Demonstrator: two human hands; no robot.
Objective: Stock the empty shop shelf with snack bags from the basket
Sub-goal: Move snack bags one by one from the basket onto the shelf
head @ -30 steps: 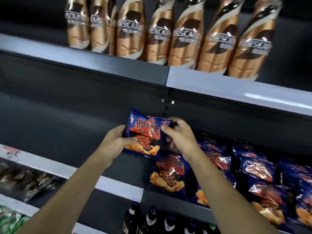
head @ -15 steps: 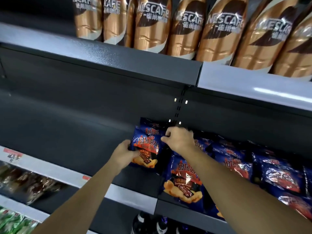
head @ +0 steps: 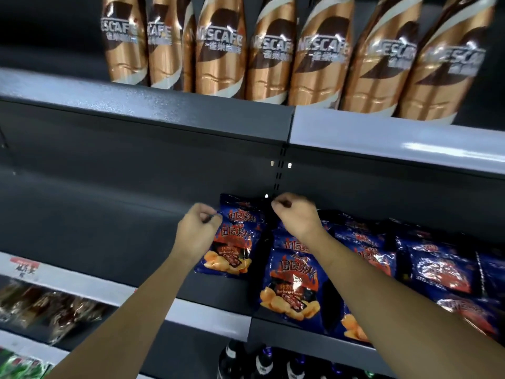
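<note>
Presently, rear snack bag (head: 241,212): stood upright far back on the middle shelf (head: 109,214), beside the slotted upright.
Front snack bag (head: 232,253): set just before the rear one, overlapping its lower part, base on the shelf floor.
Left hand (head: 196,233): fingers (head: 203,212) are curled together, and the rear bag's left edge is pinched against the thumb.
Right hand (head: 297,218): fingers (head: 281,201) are curled tight at the rear bag's top right corner; whether the corner is clamped cannot be told.
Neighbouring bags (head: 289,283): the same blue packs are ranked in rows just to the right.
Upper shelf (head: 164,105): lined with coffee bottles (head: 218,56).
Below: dark bottles (head: 262,362) and brown packets (head: 49,307) are seen.
</note>
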